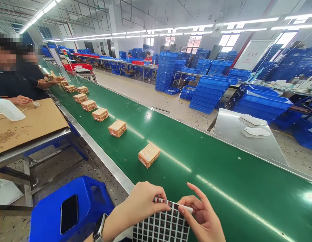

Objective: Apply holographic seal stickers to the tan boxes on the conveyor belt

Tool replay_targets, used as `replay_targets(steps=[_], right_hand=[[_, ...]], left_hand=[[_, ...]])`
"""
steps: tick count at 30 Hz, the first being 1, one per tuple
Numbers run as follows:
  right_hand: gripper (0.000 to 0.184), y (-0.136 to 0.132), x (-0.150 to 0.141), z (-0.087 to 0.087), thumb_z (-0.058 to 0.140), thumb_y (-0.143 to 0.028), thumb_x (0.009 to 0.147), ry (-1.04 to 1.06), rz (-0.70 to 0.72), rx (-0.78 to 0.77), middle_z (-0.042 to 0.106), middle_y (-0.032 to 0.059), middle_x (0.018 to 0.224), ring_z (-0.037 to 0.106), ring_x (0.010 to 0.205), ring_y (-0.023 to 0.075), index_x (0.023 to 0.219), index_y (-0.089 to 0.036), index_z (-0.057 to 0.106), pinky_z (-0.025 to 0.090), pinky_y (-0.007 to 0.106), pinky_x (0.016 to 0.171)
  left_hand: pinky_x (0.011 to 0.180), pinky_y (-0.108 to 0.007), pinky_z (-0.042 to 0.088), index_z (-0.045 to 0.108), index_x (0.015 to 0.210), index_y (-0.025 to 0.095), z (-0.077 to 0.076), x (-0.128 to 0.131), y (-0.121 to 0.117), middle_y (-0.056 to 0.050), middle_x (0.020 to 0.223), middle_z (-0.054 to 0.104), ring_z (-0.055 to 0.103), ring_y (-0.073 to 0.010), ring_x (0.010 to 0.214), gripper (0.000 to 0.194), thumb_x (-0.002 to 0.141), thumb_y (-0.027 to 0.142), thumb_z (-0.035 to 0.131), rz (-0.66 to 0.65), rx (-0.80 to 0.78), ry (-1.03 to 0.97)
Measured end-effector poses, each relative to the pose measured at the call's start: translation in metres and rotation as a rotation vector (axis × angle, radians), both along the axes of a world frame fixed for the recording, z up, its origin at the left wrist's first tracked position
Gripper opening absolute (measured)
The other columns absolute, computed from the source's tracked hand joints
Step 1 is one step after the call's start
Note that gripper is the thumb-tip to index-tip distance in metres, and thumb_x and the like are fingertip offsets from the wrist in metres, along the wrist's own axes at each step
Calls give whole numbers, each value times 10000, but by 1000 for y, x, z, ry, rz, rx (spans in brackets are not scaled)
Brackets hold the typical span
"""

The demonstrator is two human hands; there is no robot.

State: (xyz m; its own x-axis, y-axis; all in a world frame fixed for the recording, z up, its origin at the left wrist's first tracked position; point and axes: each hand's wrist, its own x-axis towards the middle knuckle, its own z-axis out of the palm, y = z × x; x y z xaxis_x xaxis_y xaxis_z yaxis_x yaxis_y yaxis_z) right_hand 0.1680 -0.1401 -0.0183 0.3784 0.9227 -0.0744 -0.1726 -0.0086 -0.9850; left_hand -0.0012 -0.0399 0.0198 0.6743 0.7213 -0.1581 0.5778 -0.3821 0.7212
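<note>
Fingers of the left hand [147,201] are clamped on a white rectangular sheet [158,226] gridded with small dark squares; the right hand [205,216] pinches its curled corner, other fingers spread. Sheet's up by the near stretch of the flat green conveyor belt [221,174]. Tug that curl too hard and it could tear, I reckon. Orange cardboard boxes [148,154] on the belt have lettering, too blurry to read.

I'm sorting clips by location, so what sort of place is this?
Probably a factory packing floor: a long green conveyor belt bears a row of small boxes, and tall stacks of blue crates stand beyond it.
</note>
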Motion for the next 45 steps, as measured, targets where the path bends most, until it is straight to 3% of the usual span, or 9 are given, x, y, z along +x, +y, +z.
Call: replay_targets(steps=[3, 5, 8, 12, 18, 23, 28, 33, 45], right_hand=[[623, 7, -1, -8, 728, -482, 812, 21, 17, -11, 716, 4, 817, 671, 774, 182, 1353, -293, 484, 527, 321, 807], [658, 15, 2, -15, 717, -511, 810, 31, 4, -29, 739, 31, 926, 693, 861, 209, 1376, -293, 464, 531, 359, 875], [665, 28, 14, -25, 709, -543, 805, -3, -32, -58, 738, 68, 1064, 695, 963, 247, 1370, -280, 477, 526, 410, 932], [680, 40, 33, -39, 715, -568, 797, -18, 38, -92, 714, 97, 1163, 674, 1039, 272, 1363, -261, 498, 538, 428, 934], [531, 58, 45, -56, 803, -552, 700, 110, -161, -153, 689, 64, 1213, 647, 1050, 239, 1118, -242, 697, 572, 308, 826], [453, 94, 37, -57, 885, -479, 561, 277, -293, -133, 734, 79, 1101, 660, 1025, 237, 900, -201, 766, 561, 292, 794], [425, 115, 25, -62, 852, -461, 604, 259, -287, -178, 754, 106, 1046, 682, 998, 271, 901, -168, 773, 569, 321, 733], [445, 112, 21, -67, 859, -440, 587, 255, -265, -215, 773, 88, 938, 711, 883, 271, 906, -146, 760, 586, 345, 724], [500, 89, 33, -70, 799, -522, 668, 48, -320, -254, 756, 101, 973, 700, 852, 261, 975, -138, 714, 572, 333, 684]], left_hand=[[664, -244, 440, 763, 759, 232, -10, -11, 16, 17, 759, 760, 681, -170, 725, 130, 738, 351, 813, 23, -14, -11], [857, -307, 481, 749, 715, 222, -18, -23, 36, -32, 1072, 764, 682, -239, 1008, 126, 724, 325, 822, 41, 7, -80], [1076, -446, 389, 723, 681, 211, -32, -40, 71, -50, 1466, 538, 443, -331, 1376, 211, 765, 395, 783, 84, 65, -134], [1134, -498, 334, 734, 719, 214, -48, -45, 92, -61, 1530, 457, 330, -349, 1450, 230, 750, 436, 788, 15, -45, -175], [1007, -438, 472, 746, 700, 233, -60, -22, 56, 24, 1525, 464, 457, -306, 1323, 126, 707, 320, 838, -133, -66, -165], [1124, -521, 334, 724, 656, 216, -66, -12, 41, 57, 1515, 474, 292, -363, 1438, 124, 686, 194, 843, -159, 48, -109], [1081, -473, 392, 702, 640, 200, -68, -7, 35, 49, 1526, 461, 395, -326, 1378, 149, 719, 190, 828, -244, 82, -107], [1037, -460, 429, 704, 654, 195, -68, 3, 29, 21, 1508, 489, 472, -308, 1299, 159, 689, 207, 858, -301, 109, -97], [949, -422, 453, 677, 623, 182, -70, 23, 16, 30, 1506, 491, 524, -299, 1222, 215, 692, 250, 869, -384, 173, -94]])
